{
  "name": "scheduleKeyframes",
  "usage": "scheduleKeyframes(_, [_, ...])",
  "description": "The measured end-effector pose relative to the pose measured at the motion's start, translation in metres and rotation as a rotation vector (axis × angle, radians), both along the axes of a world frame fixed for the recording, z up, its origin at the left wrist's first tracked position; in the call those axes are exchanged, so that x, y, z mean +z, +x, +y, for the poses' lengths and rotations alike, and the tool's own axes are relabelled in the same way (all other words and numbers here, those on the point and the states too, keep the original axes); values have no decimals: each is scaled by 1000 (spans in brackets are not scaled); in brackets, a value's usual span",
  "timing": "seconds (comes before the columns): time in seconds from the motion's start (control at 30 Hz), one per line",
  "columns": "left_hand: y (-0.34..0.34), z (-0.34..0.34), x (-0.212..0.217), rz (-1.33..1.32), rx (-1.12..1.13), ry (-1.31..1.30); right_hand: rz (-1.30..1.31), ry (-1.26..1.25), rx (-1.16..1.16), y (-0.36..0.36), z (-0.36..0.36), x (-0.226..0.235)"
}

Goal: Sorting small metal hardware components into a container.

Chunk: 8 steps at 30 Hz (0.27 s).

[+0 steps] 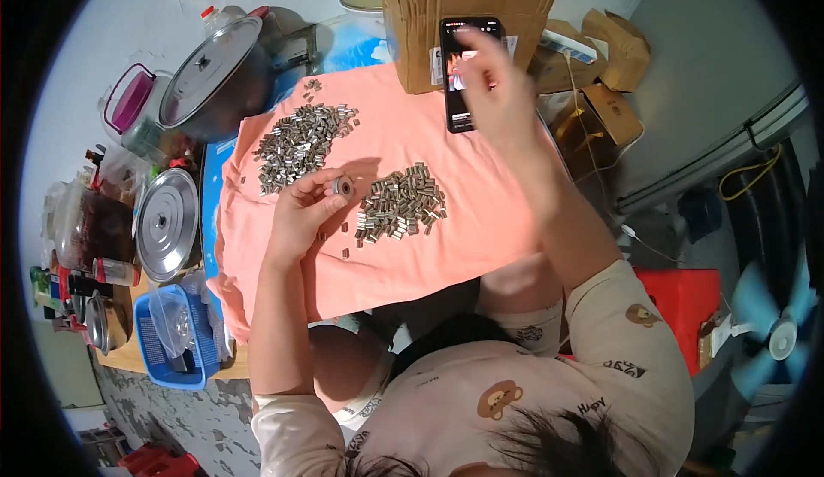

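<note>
My left hand (307, 206) is closed on a small round metal ring (343, 187) with a dark hole in its middle, gripped between thumb and fingers above the pink cloth (481, 211). To the right of that hand lies a heap of short silvery metal cylinders (402, 205). Behind it is another heap of the same pieces (300, 146), with a few strays around both. My right hand (498, 91), blurred, is raised in front of a smartphone (459, 116) with its screen lit. One finger stretches toward the screen; whether it touches cannot be made out.
The phone leans against an open cardboard box (472, 0). A large lidded pot (215, 73), a metal lid (167, 224) and a blue plastic basket (176, 340) stand along the left. More cartons (605, 125) sit at the right, with a spinning fan (781, 340) lower down.
</note>
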<state>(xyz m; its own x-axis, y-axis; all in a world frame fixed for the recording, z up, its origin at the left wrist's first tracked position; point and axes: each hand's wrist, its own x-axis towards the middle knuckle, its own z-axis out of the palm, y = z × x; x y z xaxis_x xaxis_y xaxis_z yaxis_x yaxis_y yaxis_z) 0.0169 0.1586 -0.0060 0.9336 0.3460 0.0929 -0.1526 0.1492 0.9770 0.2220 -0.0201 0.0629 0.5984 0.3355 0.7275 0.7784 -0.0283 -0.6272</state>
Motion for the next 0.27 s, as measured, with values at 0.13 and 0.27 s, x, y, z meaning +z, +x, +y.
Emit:
scheduleKeyframes(0.13, [2, -2, 5, 47, -19, -10, 48, -318, -223, 35, -16, 2])
scheduleKeyframes(0.27, [0, 0, 1, 30, 6, 11, 63, -540, -312, 47, -14, -3])
